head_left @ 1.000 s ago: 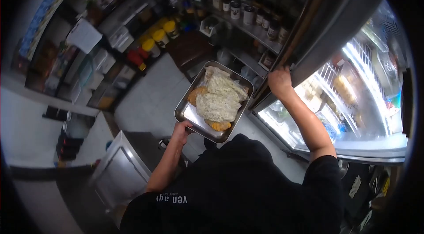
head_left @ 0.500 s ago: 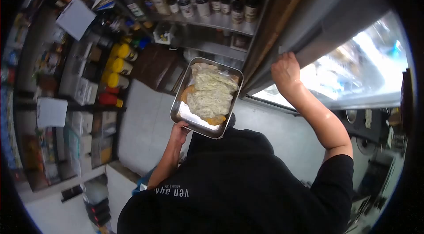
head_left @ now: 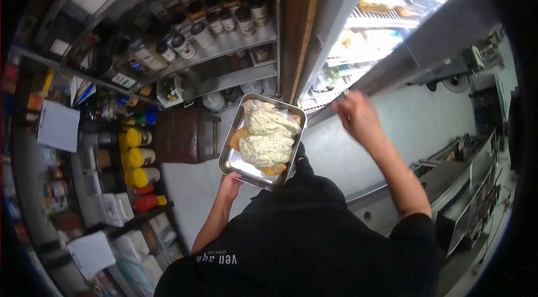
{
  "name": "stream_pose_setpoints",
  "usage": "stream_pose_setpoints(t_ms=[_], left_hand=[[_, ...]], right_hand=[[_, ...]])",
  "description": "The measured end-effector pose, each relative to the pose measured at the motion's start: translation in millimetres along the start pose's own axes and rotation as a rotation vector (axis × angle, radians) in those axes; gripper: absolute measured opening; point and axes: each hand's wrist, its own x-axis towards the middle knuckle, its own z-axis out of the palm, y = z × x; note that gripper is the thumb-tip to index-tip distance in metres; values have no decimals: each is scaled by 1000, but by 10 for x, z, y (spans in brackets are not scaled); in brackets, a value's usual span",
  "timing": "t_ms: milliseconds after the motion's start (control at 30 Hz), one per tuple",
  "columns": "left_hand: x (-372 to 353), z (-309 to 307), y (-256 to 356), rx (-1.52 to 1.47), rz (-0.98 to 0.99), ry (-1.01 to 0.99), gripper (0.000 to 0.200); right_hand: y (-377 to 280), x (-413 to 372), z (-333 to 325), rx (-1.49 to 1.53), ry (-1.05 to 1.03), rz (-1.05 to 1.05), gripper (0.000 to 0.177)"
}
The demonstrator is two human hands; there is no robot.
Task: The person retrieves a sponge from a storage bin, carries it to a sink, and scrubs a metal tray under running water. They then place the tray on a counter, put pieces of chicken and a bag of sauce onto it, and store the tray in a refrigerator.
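My left hand [head_left: 228,186] grips the near left corner of a metal tray [head_left: 227,164], thumb over the rim. In the tray lie plastic bags [head_left: 269,134] packed with a pale, green-flecked food, with orange-yellow pieces [head_left: 274,170] showing at their edges. My right hand [head_left: 358,120] is raised at the near edge of a refrigerator door [head_left: 414,53], its curled fingers smeared by motion. The door stands ajar, and lit wire shelves [head_left: 372,14] holding wrapped food show behind it.
Ahead, a metal shelf [head_left: 224,44] carries rows of spice jars [head_left: 202,34]. Yellow-lidded containers [head_left: 141,157] and clipboards [head_left: 59,126] line the rack at left. A brown covered box [head_left: 178,134] stands on the floor [head_left: 358,154]. A metal counter [head_left: 386,207] is at right.
The refrigerator door has swung open, bringing its lit shelves into view. My right hand has moved with its edge. The view has turned, and my left hand still holds the tray.
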Motion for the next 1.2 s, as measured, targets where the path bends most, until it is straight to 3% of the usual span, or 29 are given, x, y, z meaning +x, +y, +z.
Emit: stream_pose_setpoints(t_ms=[33, 67, 133, 167, 233, 267, 300, 333, 400, 467, 500, 533, 600, 633, 700, 733, 767, 833, 900, 933, 1000, 1033, 1200], left_hand=[[117, -87, 133, 23, -22, -51, 25], [95, -1, -396, 28, -23, -70, 25], [380, -151, -113, 112, -87, -100, 37], [544, -244, 3, 145, -99, -126, 37], [814, -414, 255, 248, -152, -204, 23], [867, -422, 420, 275, -168, -234, 23], [669, -299, -30, 259, -181, -248, 24], [925, -344, 226, 291, -226, -293, 24], [1454, -496, 635, 368, -300, -344, 24], [1846, -539, 1030, 404, -414, -420, 26], [2019, -570, 1233, 423, -434, -471, 30], [1067, -190, 234, 380, -369, -447, 30], [1146, -235, 106, 352, -461, -555, 34], [1276, -260, 148, 359, -531, -610, 35], [1208, -218, 244, 339, -581, -620, 36], [1228, -240, 244, 328, -599, -617, 36], [1243, -233, 257, 326, -594, -615, 36], [1066, -198, 259, 273, -604, -614, 34], [1101, -273, 196, 250, -653, -653, 33], [1104, -304, 145, 202, -667, -686, 32], [1087, -300, 50, 153, -681, -736, 31], [1108, -309, 22, 128, -662, -744, 31], [911, -252, 84, 121, -720, -775, 34]], right_hand=[[-131, -228, 58, 69, -171, 157, 18], [53, -1013, 72, 136, -336, 295, 23], [-7, -1393, 259, 115, -822, 593, 43], [-37, -1613, 434, 121, -803, 635, 43], [-211, -1896, 694, 138, -435, 957, 68], [-398, -1822, 611, 130, -417, 997, 68], [-227, -2175, 418, 192, -376, 1048, 76], [-401, -1974, 522, 256, -311, 1160, 84], [-701, -1740, 811, 240, -262, 1286, 80], [-1085, -1531, 1114, 426, 204, 1297, 76], [-1285, -1380, 1242, 477, 277, 1349, 74], [-878, -2446, 558, 506, 263, 1272, 74], [-1134, -2465, 391, 493, 245, 1407, 73], [-1404, -2519, 552, 624, 519, 1356, 76], [-1847, -2516, 961, 506, 595, 1474, 81], [-2117, -2577, 1294, 632, 572, 1552, 86], [-2317, -2547, 1547, 814, 302, 1701, 86], [-2761, -2256, 1611, 1456, 75, 1720, 85], [-3077, -1919, 1759, 1566, 285, 1686, 74], [-3119, -1882, 1869, 1560, 289, 1696, 74], [-3095, -1701, 2054, 1805, 710, 1461, 61], [-3185, -1527, 2078, 1723, 919, 1629, 62], [-3137, -1537, 2291, 1586, 1153, 1707, 64]])
